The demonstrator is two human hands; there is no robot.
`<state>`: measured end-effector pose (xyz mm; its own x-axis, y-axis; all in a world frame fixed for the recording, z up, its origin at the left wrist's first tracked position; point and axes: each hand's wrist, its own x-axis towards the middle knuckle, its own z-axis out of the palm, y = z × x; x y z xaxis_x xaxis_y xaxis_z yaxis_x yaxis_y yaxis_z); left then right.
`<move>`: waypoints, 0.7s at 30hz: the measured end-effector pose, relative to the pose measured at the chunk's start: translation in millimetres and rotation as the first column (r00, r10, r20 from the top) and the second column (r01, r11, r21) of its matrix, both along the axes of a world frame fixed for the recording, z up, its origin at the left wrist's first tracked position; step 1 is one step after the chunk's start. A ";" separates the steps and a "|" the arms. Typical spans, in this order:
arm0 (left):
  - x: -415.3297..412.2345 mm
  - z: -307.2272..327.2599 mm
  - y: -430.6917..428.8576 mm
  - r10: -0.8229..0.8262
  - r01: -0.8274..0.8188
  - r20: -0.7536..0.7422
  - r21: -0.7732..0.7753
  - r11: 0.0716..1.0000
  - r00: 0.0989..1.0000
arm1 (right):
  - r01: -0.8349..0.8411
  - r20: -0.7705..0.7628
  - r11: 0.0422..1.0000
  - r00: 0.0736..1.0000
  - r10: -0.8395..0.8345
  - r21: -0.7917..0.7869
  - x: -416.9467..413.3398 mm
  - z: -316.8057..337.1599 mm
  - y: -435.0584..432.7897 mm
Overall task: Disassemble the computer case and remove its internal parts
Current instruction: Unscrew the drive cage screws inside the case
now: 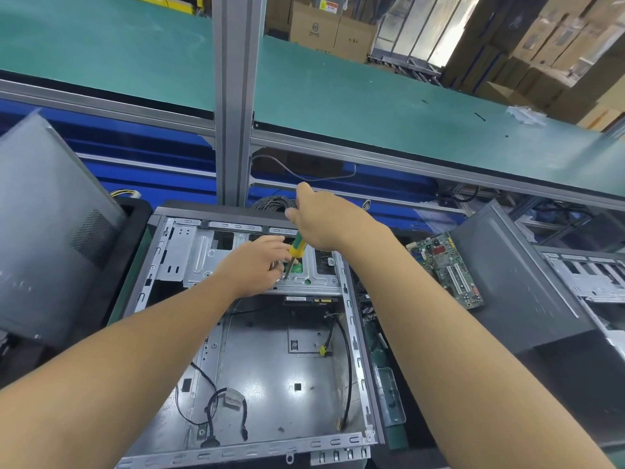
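While the right hand (324, 221) is wrapped over the top of the yellow-green screwdriver (297, 248) with one finger poking up, the tip sits on a screw on the drive cage (199, 255), right in the middle of the frame. The left hand (257, 265) has its fingers bunched down by the tip. I honestly can't tell if they're pinching the shaft, catching the screw, or just steadying.

The computer case (263, 360) lies on its side, open, filling the lower centre of the frame. My read: this is the unscrew-the-drive-cage step. The board bay is bare, so I'd guess we're well past halfway. The next move needs the tip kept square in the screw head and the loose screw caught before it drops into the chassis. Then the cage lifts out.

Counts:
- one screwdriver, two hands
- one loose motherboard (446, 269) lying at centre right, just beside the case
- two black cable runs inside: a tangle (211, 411) at lower left and a long lead (348, 367) at lower right
- one dark tower (507, 272) on the right, plus one open chassis (588, 275) at the right edge
- one grey case or panel (50, 214) at the left (can't tell which)
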<state>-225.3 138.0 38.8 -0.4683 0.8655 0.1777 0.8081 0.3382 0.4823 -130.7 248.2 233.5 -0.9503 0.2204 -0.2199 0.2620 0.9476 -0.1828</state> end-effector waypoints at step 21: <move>-1.1 -2.4 -0.3 -0.019 0.018 0.006 0.065 0.998 1.000 | 0.004 -0.040 0.998 0.999 -0.001 0.065 -3.7 -3.6 -3.9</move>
<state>-226.4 137.7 36.4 -0.4538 0.8607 0.2307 0.8105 0.2910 0.5083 -134.3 244.3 229.9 -0.9575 0.2353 -0.1668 0.2581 0.9571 -0.1315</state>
